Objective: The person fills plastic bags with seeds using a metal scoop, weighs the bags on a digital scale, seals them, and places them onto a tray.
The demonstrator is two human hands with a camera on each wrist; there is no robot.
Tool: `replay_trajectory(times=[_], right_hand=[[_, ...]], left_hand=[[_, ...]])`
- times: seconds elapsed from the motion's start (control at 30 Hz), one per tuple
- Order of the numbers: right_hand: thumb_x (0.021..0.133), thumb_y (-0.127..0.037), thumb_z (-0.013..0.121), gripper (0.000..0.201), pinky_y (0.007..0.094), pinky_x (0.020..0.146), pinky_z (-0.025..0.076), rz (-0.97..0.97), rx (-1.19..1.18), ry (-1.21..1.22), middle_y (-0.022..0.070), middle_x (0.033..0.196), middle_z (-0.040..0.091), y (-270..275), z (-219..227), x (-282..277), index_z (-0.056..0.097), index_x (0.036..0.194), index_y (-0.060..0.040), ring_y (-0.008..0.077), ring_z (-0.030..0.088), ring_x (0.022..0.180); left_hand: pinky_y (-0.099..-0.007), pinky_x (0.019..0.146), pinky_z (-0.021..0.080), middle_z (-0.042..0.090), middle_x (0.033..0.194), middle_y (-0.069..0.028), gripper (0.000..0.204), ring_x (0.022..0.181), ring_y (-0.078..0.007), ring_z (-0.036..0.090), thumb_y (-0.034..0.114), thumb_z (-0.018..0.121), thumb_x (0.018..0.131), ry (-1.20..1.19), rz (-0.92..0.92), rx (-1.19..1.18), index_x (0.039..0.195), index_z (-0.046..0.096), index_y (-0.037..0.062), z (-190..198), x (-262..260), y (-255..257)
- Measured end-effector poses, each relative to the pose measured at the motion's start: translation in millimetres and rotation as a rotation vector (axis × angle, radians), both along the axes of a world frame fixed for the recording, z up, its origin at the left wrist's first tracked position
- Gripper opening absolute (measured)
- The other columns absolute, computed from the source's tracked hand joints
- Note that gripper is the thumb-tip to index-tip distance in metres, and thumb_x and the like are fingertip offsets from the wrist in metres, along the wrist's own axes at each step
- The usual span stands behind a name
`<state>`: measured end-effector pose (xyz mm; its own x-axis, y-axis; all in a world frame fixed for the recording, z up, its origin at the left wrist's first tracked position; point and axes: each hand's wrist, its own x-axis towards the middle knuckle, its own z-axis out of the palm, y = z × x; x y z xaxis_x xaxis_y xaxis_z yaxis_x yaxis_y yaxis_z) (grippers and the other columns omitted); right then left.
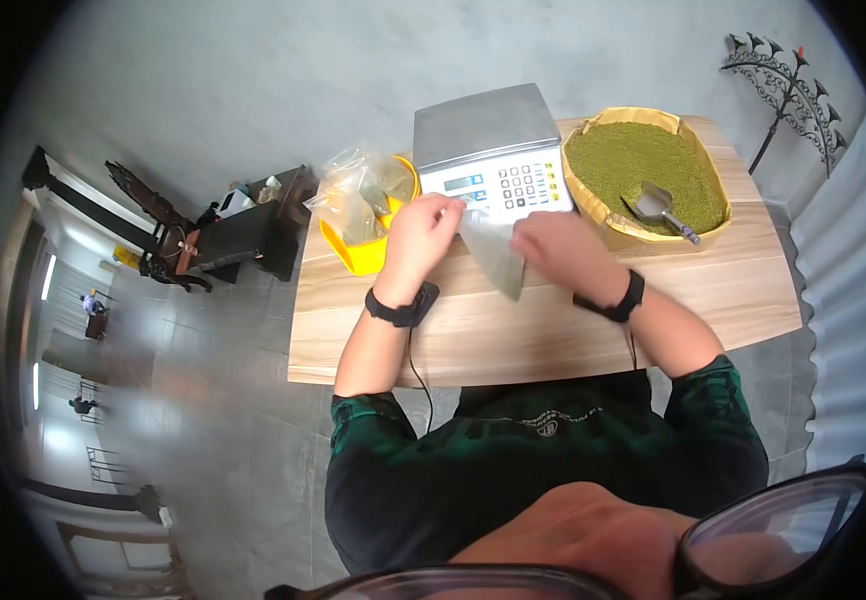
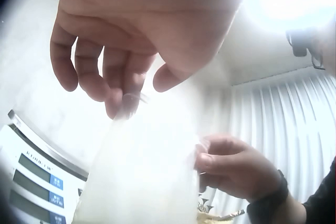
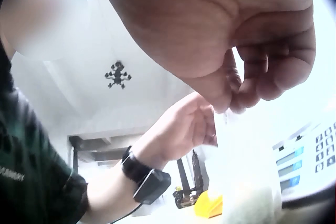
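A translucent plastic bag [image 1: 493,258] hangs between the two hands, in front of the scale [image 1: 493,150]. The left hand [image 1: 421,236] pinches one side of its top edge; in the left wrist view the bag [image 2: 142,171] drops pale and glaring from the fingertips of that hand [image 2: 142,35]. The right hand [image 1: 565,255], slightly blurred, pinches the other edge, and in the right wrist view its fingers and thumb [image 3: 231,90] meet at the bag's rim. Glare hides what the bag holds, though its lower part [image 3: 249,203] looks faintly greenish.
A yellow basket [image 1: 358,258] with clear bags [image 1: 358,195] stands left of the scale. To the right, a paper-lined tub [image 1: 608,222] holds green granules [image 1: 643,160] and a metal scoop [image 1: 656,203]. The wooden table [image 1: 543,340] has its near edge at the person's body.
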<state>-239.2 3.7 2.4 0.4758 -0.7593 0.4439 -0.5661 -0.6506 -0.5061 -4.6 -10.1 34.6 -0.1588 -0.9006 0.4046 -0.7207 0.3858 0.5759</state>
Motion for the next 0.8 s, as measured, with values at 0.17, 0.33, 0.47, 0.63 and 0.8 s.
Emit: replay_trajectory(times=[0.17, 0.33, 0.47, 0.63, 0.8], right_hand=[[0.088, -0.02, 0.065, 0.017, 0.0424, 0.07, 0.049, -0.037, -0.157, -0.193, 0.0156, 0.088, 0.063, -88, 43, -1, 0.068, 0.09, -0.0034, 0.0339, 0.062, 0.081], [0.088, -0.018, 0.066, 0.016, 0.0374, 0.071, 0.05, -0.021, -0.091, -0.32, 0.0149, 0.087, 0.065, -169, 74, 1, 0.066, 0.092, -0.0021, 0.0286, 0.062, 0.077], [0.088, -0.015, 0.064, 0.015, 0.0357, 0.073, 0.05, -0.009, -0.061, -0.436, 0.0153, 0.085, 0.066, -212, 79, 9, 0.064, 0.093, -0.0015, 0.0266, 0.061, 0.078], [0.087, -0.015, 0.063, 0.014, 0.0369, 0.077, 0.05, -0.063, -0.139, -0.398, 0.015, 0.086, 0.066, -243, 53, 23, 0.064, 0.094, -0.0027, 0.0284, 0.063, 0.082], [0.086, -0.015, 0.065, 0.02, 0.0388, 0.08, 0.051, -0.09, -0.196, -0.42, 0.0161, 0.097, 0.064, -244, 39, 32, 0.062, 0.103, -0.0048, 0.0332, 0.063, 0.087]], left_hand=[[-0.0319, 0.073, 0.05, 0.071, 0.083, -0.0174, 0.032, 0.079, -0.0198, 0.067, 0.026, 0.059, 0.092, 0.059, 0.038, 0.061, 0.094, 0.071, -0.0036, 46, 7, -43], [-0.0335, 0.073, 0.05, 0.07, 0.085, -0.0185, 0.042, 0.078, -0.0225, 0.066, 0.033, 0.06, 0.091, 0.035, 0.049, -0.131, 0.101, 0.069, -0.006, 90, -8, -89], [-0.0332, 0.072, 0.05, 0.07, 0.082, -0.0167, 0.043, 0.075, -0.022, 0.065, 0.033, 0.06, 0.09, 0.037, 0.075, -0.063, 0.101, 0.069, -0.0071, 105, -10, -130], [-0.0369, 0.073, 0.052, 0.07, 0.085, -0.0209, 0.044, 0.08, -0.0277, 0.069, 0.035, 0.061, 0.087, 0.144, 0.06, 0.1, 0.101, 0.069, -0.0058, 59, 4, -189], [-0.0284, 0.068, 0.052, 0.068, 0.094, -0.0096, 0.04, 0.075, -0.0147, 0.062, 0.028, 0.064, 0.089, 0.208, 0.02, 0.024, 0.114, 0.065, -0.0028, 29, 12, -196]])
